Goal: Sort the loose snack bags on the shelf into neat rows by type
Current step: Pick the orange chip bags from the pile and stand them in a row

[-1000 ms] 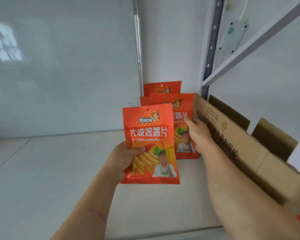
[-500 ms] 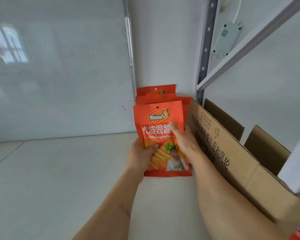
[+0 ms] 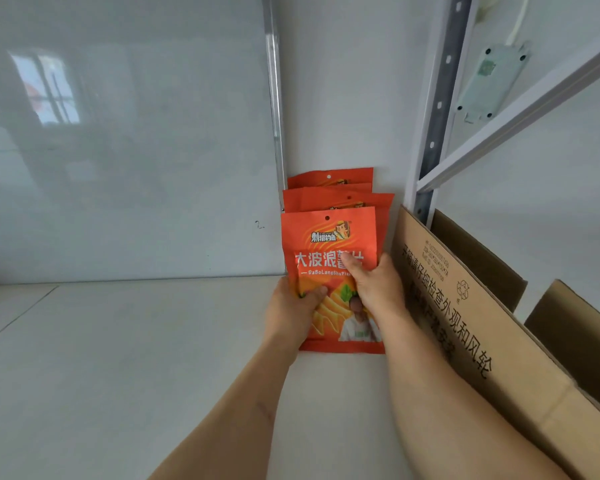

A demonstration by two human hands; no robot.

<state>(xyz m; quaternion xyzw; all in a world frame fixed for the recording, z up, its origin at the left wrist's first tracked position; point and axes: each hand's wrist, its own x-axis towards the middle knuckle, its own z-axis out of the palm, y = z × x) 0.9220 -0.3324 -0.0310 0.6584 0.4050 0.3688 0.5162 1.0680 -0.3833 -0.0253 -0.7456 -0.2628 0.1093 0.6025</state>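
Note:
An orange chip bag [image 3: 329, 237] stands upright at the front of a row of matching orange bags [image 3: 333, 197] against the back wall of the white shelf [image 3: 118, 358]. My left hand [image 3: 293, 311] grips the front bag's lower left side, thumb on its face. My right hand [image 3: 373, 287] holds its right side, thumb pressed on the printed lettering. The bags behind show only their top edges.
An open cardboard box [image 3: 465, 323] with black printed text stands right beside the row of bags, flaps up. A grey perforated shelf upright [image 3: 437, 109] rises behind it. A glossy white panel [image 3: 118, 150] forms the back wall on the left.
Both hands carried the front bag back and to the right, setting it upright against the row. My right hand shifted from the rear bags onto the front bag.

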